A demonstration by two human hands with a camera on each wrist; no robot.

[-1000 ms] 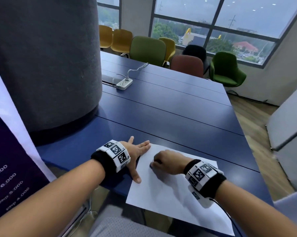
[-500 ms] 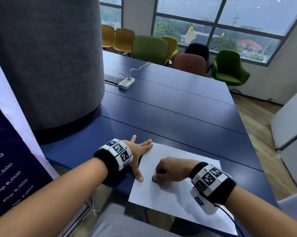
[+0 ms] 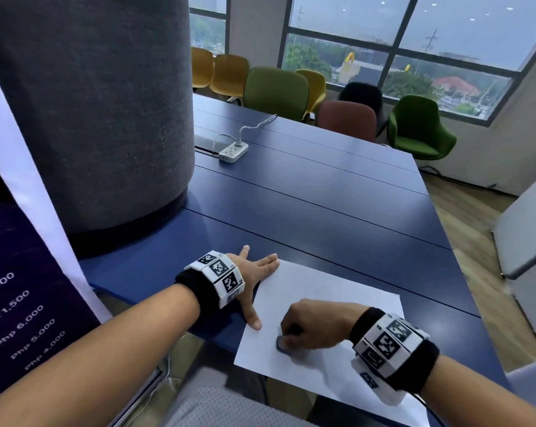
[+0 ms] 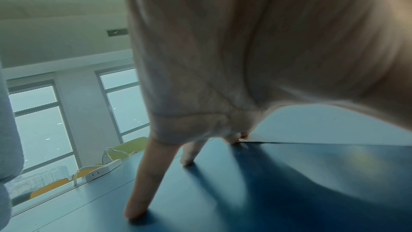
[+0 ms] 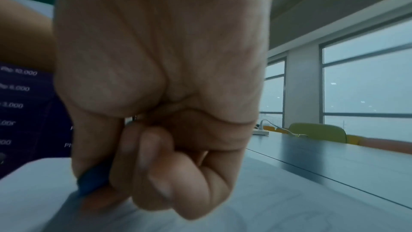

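A white sheet of paper (image 3: 325,309) lies on the near edge of the dark blue table (image 3: 322,204), partly hanging over it. My left hand (image 3: 254,272) lies flat with spread fingers; its thumb and some fingertips rest on the sheet's left edge (image 4: 243,138), the others on the table. My right hand (image 3: 303,328) is curled into a fist over the paper and grips a small blue object (image 3: 280,345), seen in the right wrist view between thumb and fingers (image 5: 93,181), pressed to the sheet. What the blue object is cannot be made out.
A wide grey felt-covered column (image 3: 91,112) stands at the table's left. A white power strip (image 3: 233,151) with its cable lies farther back. Coloured chairs (image 3: 276,87) line the far side by the windows. A dark banner with prices (image 3: 10,303) is at my left.
My right hand has slid toward me along the paper with the blue object, from the sheet's upper part to nearer the table's edge. The left hand has stayed put.
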